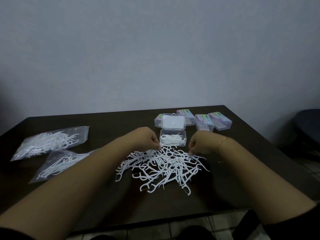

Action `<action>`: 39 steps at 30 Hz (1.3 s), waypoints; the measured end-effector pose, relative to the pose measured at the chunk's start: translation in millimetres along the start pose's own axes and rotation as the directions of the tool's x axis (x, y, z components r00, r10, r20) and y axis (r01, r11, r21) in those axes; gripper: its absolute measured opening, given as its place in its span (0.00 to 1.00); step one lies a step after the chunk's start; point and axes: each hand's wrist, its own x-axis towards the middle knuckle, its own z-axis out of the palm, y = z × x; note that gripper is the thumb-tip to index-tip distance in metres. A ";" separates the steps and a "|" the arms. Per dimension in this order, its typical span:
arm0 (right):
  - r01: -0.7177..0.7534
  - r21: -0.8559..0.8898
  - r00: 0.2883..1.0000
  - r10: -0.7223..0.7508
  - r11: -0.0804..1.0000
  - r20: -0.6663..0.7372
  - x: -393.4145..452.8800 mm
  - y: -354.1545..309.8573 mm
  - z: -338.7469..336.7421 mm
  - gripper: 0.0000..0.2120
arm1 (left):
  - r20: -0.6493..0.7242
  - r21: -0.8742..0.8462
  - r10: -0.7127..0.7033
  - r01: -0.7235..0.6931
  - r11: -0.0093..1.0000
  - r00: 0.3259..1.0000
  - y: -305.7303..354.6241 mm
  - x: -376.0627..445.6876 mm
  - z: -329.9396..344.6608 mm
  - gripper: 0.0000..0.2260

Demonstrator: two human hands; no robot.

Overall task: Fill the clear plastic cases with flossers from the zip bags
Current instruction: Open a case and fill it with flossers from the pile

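Note:
A loose pile of white flossers [162,168] lies on the dark table [110,122] in front of me. Behind it an open clear plastic case [173,134] holds several flossers, its lid [173,121] raised. My left hand [149,138] is curled at the pile's far left edge, fingertips pinching flossers. My right hand [199,142] is curled at the pile's far right edge, fingertips on a flosser; the pinch itself is hidden. Two zip bags with flossers, the upper bag [52,142] and the lower bag [58,163], lie on the left.
Several closed clear cases with colourful labels [213,121] stand behind the open case, at the table's back right. A dark chair [308,129] sits off the table's right edge. A pale wall rises behind the table.

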 end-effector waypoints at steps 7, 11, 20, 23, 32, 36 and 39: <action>0.114 0.058 0.985 -0.121 0.992 0.121 -35.5 -5.6 0.2 0.22 | 0.106 0.180 -0.014 -0.006 0.984 0.994 13.3 -34.2 6.0 0.28; 0.156 -0.073 0.980 -0.145 0.985 0.138 -48.8 -15.9 9.0 0.27 | 0.091 0.296 -0.030 0.002 0.955 0.995 18.4 -47.8 19.9 0.37; 0.327 -0.308 0.944 -0.321 0.893 0.072 -45.3 -26.9 28.2 0.22 | 0.111 0.326 -0.009 -0.028 0.945 0.994 15.6 -49.2 27.1 0.24; 0.356 -0.342 0.928 -0.372 0.870 0.020 -43.3 -27.9 29.6 0.17 | 0.097 0.323 0.009 -0.040 0.945 0.995 15.7 -46.7 25.1 0.15; 0.420 -0.484 0.819 -0.550 0.768 -0.162 -39.8 -22.6 45.2 0.15 | 0.043 0.543 0.174 -0.169 0.822 0.984 21.2 -47.3 26.4 0.07; 0.487 -0.551 0.702 -0.679 0.678 -0.214 -40.1 -24.3 50.7 0.10 | 0.056 0.580 0.207 -0.200 0.790 0.977 21.0 -45.5 28.1 0.07; 0.476 -0.601 0.651 -0.717 0.642 -0.250 -35.2 -23.7 57.4 0.07 | 0.036 0.602 0.210 -0.189 0.776 0.977 20.0 -44.7 30.0 0.07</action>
